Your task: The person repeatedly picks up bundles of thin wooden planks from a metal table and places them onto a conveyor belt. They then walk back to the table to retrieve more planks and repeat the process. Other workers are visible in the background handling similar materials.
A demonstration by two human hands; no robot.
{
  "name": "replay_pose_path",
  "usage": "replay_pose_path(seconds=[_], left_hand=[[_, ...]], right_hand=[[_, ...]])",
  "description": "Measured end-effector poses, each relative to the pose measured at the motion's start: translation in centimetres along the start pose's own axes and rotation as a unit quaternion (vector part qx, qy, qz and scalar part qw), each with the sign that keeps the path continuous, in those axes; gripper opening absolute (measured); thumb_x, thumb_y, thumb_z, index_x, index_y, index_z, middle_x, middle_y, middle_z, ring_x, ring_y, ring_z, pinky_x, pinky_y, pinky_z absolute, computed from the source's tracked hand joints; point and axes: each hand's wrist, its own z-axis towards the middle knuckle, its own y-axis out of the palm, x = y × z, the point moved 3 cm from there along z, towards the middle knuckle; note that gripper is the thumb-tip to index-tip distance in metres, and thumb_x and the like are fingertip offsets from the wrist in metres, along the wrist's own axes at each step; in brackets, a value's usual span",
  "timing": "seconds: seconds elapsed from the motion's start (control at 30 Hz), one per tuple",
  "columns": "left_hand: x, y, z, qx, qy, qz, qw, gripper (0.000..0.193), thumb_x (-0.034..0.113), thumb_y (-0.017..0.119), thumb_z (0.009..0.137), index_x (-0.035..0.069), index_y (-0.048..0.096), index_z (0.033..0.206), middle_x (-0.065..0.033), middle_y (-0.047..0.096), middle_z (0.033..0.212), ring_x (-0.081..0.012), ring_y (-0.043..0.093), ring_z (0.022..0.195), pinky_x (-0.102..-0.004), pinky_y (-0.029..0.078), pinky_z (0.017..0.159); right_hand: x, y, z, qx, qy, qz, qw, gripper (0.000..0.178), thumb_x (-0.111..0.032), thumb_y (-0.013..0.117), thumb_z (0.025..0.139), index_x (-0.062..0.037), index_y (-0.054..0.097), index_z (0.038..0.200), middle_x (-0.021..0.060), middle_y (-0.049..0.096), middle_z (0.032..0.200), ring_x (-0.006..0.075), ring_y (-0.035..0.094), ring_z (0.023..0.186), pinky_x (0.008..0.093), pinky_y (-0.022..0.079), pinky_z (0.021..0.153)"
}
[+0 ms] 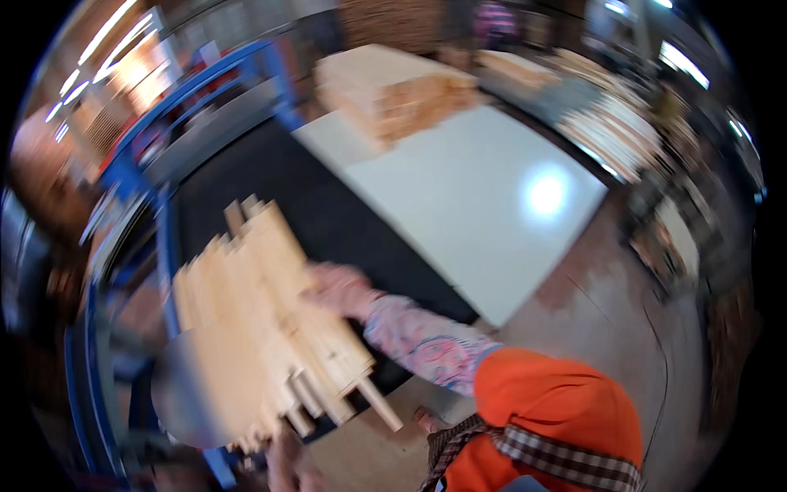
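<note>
A wide layer of pale wooden slats [254,307] with uneven ends lies slantwise over the black belt [270,176]. My right hand [343,291], in a patterned sleeve, is at the right edge of the slats, its blurred fingers closed over that edge. At the near ends of the slats, low in the picture, is my left hand [288,461]; it touches or nearly touches them, and motion blur smears its fingers. One slat [379,404] sticks out farther than the others at the near right.
A blue metal frame [168,271] borders the belt on the left and far side. To the right is a glossy white panel [475,205], with a stack of boards [389,86] at its far end. More wood strips [611,131] lie at the far right. A cable [662,369] runs along the floor.
</note>
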Motion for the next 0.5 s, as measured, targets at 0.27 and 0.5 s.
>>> replay_pose_path(seconds=[0.27,0.5], left_hand=[[7.5,20.6,0.6,-0.471,-0.049,-0.263,0.841,0.081,0.049,0.064,0.094,-0.010,0.042,0.145,-0.0215,0.056,0.139,-0.0294,0.059,0.122,-0.0418,0.045,0.106],[10.0,38.8,-0.5,-0.635,-0.136,-0.180,0.739,0.069,0.035,0.061,0.098,-0.006,0.040,0.149,-0.0172,0.054,0.142,-0.0270,0.055,0.127,-0.0396,0.039,0.111]], right_hand=[[-0.5,-6.4,-5.9,-0.108,-0.182,0.211,0.954,0.053,-0.057,0.052,0.097,-0.0069,0.058,0.113,0.0205,0.068,0.094,0.0442,0.065,0.087,0.0507,0.051,0.072],[7.5,-21.6,-32.0,-0.201,0.052,0.399,0.893,0.056,-0.027,0.064,0.100,-0.0088,0.047,0.150,0.0055,0.067,0.124,0.0144,0.060,0.115,0.0302,0.046,0.102]])
